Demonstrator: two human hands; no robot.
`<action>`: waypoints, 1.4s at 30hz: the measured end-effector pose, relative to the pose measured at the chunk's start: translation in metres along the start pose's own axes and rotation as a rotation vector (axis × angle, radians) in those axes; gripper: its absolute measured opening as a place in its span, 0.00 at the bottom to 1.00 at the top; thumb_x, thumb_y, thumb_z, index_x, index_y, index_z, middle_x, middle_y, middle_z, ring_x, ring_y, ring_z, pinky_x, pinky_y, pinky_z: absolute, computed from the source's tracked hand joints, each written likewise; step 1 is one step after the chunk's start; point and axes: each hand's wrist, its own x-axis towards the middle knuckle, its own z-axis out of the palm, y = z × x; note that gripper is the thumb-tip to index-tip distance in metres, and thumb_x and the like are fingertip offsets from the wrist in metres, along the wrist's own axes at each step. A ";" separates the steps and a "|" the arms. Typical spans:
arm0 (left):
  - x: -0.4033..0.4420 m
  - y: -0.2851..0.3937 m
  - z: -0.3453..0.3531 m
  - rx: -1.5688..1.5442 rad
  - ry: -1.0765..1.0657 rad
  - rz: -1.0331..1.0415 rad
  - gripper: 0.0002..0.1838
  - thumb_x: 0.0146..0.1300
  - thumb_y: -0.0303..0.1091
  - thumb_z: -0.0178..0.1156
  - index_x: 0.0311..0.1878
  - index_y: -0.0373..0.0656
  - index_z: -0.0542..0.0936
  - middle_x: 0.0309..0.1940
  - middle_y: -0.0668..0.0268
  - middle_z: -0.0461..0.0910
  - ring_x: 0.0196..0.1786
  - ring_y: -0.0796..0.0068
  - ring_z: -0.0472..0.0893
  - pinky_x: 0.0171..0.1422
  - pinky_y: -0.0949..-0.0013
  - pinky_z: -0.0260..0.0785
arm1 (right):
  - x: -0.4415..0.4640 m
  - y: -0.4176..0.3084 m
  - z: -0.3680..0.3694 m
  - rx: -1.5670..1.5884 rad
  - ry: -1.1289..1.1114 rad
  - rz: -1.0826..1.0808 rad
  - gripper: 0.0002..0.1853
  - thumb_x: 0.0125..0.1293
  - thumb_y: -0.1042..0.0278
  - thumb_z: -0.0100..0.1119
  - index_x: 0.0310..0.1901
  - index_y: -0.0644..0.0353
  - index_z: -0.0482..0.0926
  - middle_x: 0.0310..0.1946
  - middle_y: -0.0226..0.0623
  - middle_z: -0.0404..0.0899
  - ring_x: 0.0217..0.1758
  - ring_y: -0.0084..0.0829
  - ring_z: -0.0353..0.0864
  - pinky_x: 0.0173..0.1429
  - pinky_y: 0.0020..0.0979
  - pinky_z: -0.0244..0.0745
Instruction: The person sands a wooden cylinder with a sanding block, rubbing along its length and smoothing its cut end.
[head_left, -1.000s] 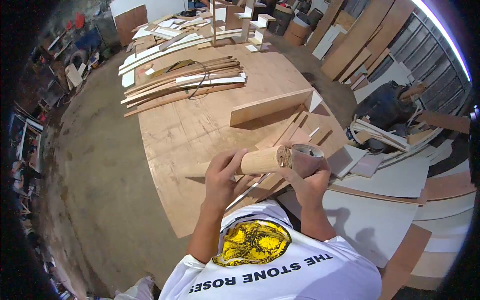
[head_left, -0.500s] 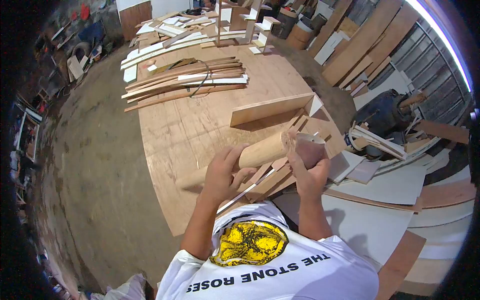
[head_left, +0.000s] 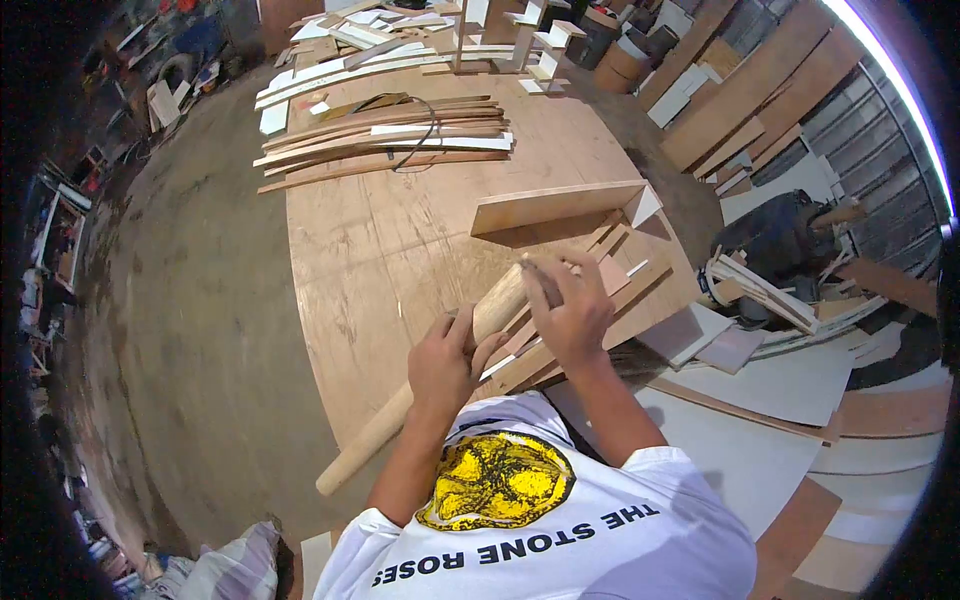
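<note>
A long round wooden pole [head_left: 366, 440] slants across the table's near side, its lower end out past the edge. My left hand [head_left: 441, 364] is wrapped round the pole near the middle. At its upper end, my right hand [head_left: 576, 316] is closed over the tip, pressing a dark, brownish piece of sandpaper [head_left: 546, 282] against the wood. Most of that sheet is hidden by the fingers. Just beyond my hands stands an angled plywood piece [head_left: 555, 208] with a white end.
The plywood table [head_left: 350, 270] carries a bundle of thin wood strips [head_left: 400, 140] with a dark cord. Loose strips [head_left: 630, 285] lie near my right hand. White boards [head_left: 730, 430] lean at the right, and a small shelf frame [head_left: 548, 60] stands at the far end.
The pole has swung steeper, its lower end moving toward me. My right hand has turned and closed over the upper end, and the sandpaper, more visible before, is now mostly covered.
</note>
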 end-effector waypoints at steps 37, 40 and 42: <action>-0.036 -0.025 -0.010 -0.013 -0.007 -0.144 0.30 0.60 0.52 0.81 0.61 0.45 0.89 0.27 0.67 0.77 0.26 0.69 0.80 0.31 0.62 0.73 | -0.028 -0.005 0.024 0.148 -0.164 0.070 0.11 0.61 0.72 0.79 0.45 0.51 0.93 0.40 0.38 0.89 0.39 0.41 0.90 0.42 0.39 0.86; -0.036 -0.026 -0.013 -0.029 -0.007 -0.117 0.29 0.60 0.50 0.81 0.61 0.46 0.89 0.27 0.67 0.77 0.26 0.69 0.80 0.31 0.62 0.73 | -0.047 -0.037 0.007 0.365 -0.306 -0.084 0.09 0.63 0.74 0.77 0.45 0.52 0.93 0.41 0.38 0.89 0.40 0.40 0.90 0.43 0.38 0.86; -0.033 -0.024 -0.014 -0.014 -0.001 -0.110 0.29 0.59 0.49 0.82 0.61 0.46 0.89 0.27 0.67 0.77 0.26 0.70 0.80 0.31 0.62 0.73 | -0.048 -0.023 0.016 0.333 -0.246 -0.031 0.13 0.60 0.71 0.78 0.47 0.48 0.94 0.42 0.36 0.89 0.39 0.40 0.91 0.41 0.39 0.87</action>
